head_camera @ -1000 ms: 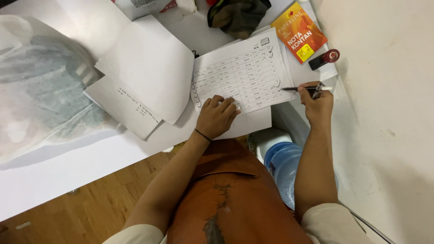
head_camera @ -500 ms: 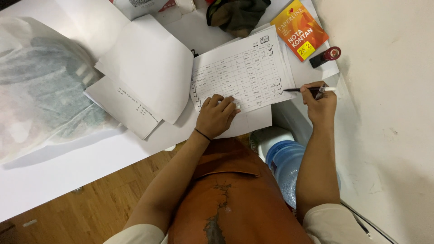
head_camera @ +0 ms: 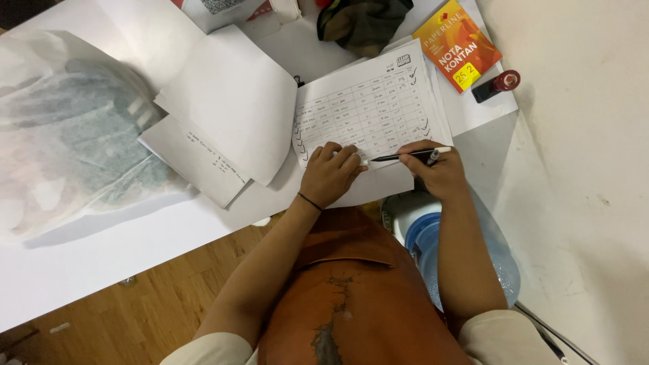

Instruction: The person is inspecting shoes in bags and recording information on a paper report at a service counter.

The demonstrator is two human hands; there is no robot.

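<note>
our left hand (head_camera: 329, 177) lies flat, fingers released, on the sheet (head_camera: 368, 108); our right hand (head_camera: 439, 172) pinches the pen (head_camera: 405, 155), tip on the sheet's lower edge.

On the white counter (head_camera: 101, 257), the ruled white paper form (head_camera: 368, 111) lies right of the blank white sheets (head_camera: 230, 101), the orange receipt booklet (head_camera: 456, 44) beyond it, the clear plastic bag (head_camera: 67, 135) far left.

An orange receipt book (head_camera: 458, 43) lies at one o'clock on the white surface (head_camera: 101, 250); dark cloth (head_camera: 364, 23) at twelve; translucent plastic bag (head_camera: 64, 132) at nine.
</note>
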